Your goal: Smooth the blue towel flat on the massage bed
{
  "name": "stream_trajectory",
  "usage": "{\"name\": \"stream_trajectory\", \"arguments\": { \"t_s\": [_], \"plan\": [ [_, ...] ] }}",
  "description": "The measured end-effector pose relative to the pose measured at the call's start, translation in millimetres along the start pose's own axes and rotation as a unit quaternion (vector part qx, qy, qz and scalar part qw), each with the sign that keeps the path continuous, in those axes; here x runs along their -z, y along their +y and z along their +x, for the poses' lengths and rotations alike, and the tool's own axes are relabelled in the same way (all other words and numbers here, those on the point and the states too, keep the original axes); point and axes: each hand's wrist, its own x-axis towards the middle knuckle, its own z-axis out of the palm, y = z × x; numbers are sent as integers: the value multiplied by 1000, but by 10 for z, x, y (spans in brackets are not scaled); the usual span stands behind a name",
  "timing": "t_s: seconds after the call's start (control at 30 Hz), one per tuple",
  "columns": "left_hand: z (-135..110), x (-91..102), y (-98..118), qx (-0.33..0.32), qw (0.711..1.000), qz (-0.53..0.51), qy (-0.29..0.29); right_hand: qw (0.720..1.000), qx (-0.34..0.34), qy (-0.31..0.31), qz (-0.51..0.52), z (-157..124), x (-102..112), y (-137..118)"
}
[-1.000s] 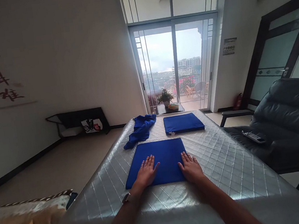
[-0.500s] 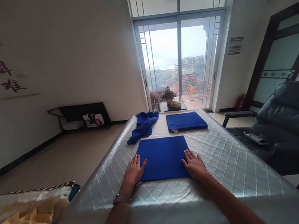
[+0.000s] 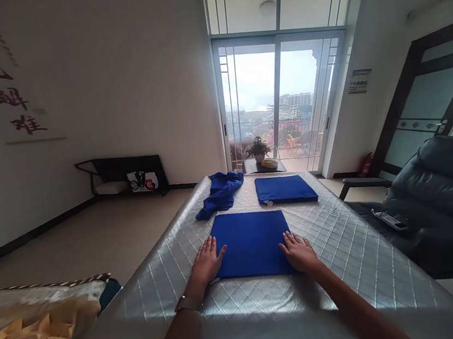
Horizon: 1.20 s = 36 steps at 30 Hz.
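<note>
My left hand (image 3: 205, 264) lies flat, fingers spread, at the left edge of the folded blue cloth (image 3: 251, 236) on the silver quilted table (image 3: 345, 265) — my right hand (image 3: 300, 251) presses its right edge, open too, gripping nothing.

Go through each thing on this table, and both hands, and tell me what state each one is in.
Near blue cloth: folded flat into a square, a hand at each side edge.
Far blue cloth: folded flat, untouched.
Third blue cloth: crumpled, not folded.
Left hand: open, flat, fingers on the near cloth's left edge.
Right hand: open, flat, at its right edge.
</note>
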Motion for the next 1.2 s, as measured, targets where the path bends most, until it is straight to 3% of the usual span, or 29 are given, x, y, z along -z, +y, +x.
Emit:
{"name": "stream_trajectory", "arguments": {
  "t_s": [0.23,0.5,0.63,0.77,0.87,0.97,1.1,1.2],
  "plan": [
    [-6,19,18,9,1000,9,6,1000,-2,16,3,293,167,-105],
    [-27,126,31,15,999,28,-5,997,-36,56,27,525,-86,-43],
    [-36,201,61,25,998,48,15,997,-32,59,32,520,-93,-41],
    [0,255,206,-31,997,54,41,997,-33,53,41,520,-71,-56],
    [86,276,510,-122,992,40,-7,997,-34,50,48,529,-76,-64],
    [203,246,1037,-215,974,19,-73,997,-32,56,53,527,-83,-64],
    [348,96,1837,-290,955,-25,-55,998,-13,54,31,492,-85,-17],
    [432,-41,2177,-279,957,-60,-45,999,13,40,15,467,-85,31]
  ]
}}
